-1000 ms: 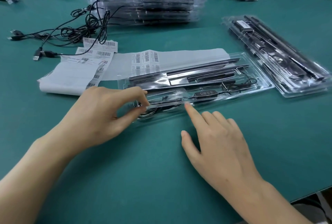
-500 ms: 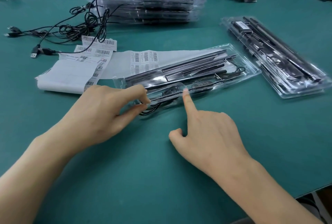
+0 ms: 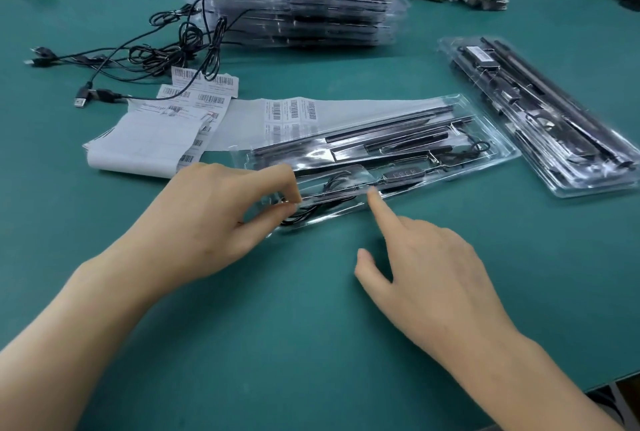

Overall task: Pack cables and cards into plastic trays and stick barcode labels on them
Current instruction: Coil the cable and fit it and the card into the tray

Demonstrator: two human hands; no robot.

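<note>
The plastic tray (image 3: 498, 150) lies flat on the green table (image 3: 311, 326), just ahead of both hands, its long side running away to the right. The left hand (image 3: 221, 216) has thumb and forefinger pinched together at the tray's nearest corner, on what looks like the end of the thin black cable (image 3: 325, 188) coiled in that pocket. The other fingers are curled behind. The right hand (image 3: 426, 278) sits just beside it. Its forefinger is straight with the tip pressing down on the tray's near edge, its thumb is out, and the remaining fingers are tucked and hold nothing.

The tray looks thin, light and glossy, so it should flex and skid if pushed at one end. I would steady it by the rim, not the middle. The cable is limp and springy and will likely want to pop out, so it is best pinched near the plug and pressed into its pocket. Barcode labels (image 3: 291, 110) wait just beyond the left hand.
</note>
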